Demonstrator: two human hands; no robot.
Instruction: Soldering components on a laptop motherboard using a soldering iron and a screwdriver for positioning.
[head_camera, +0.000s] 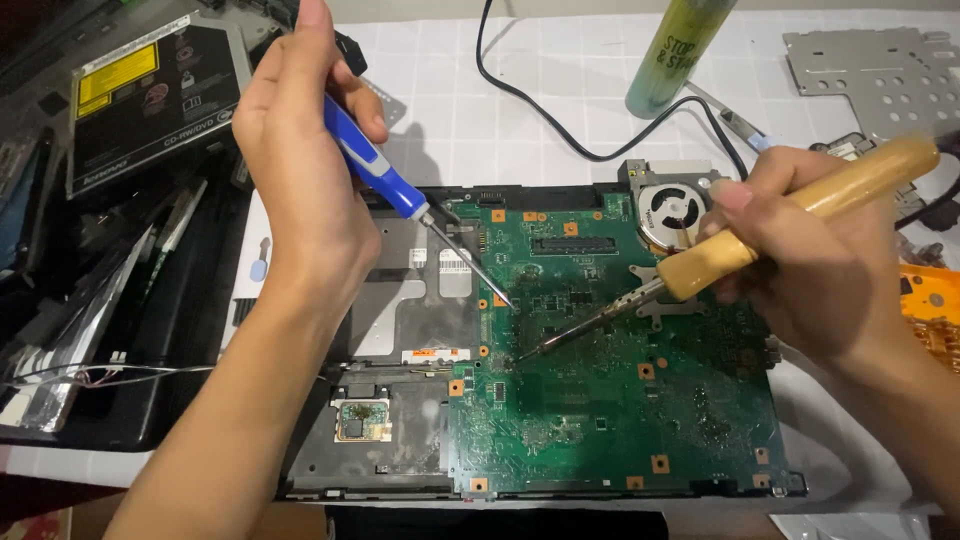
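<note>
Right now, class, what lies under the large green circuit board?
The green circuit board sits in a dark grey laptop base, visible along its left side. What lies directly beneath the board is covered, so it cannot be seen.

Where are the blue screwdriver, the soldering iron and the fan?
blue screwdriver (375, 165), head view, on its handle.
soldering iron (800, 215), head view, on its wooden handle.
fan (672, 212), head view, on its hub.

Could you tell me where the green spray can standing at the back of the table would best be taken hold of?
Take the green spray can around its round body, low down, coming from its right side. It stands roughly upright, its top is out of frame, and the black cable runs along its left.
</note>
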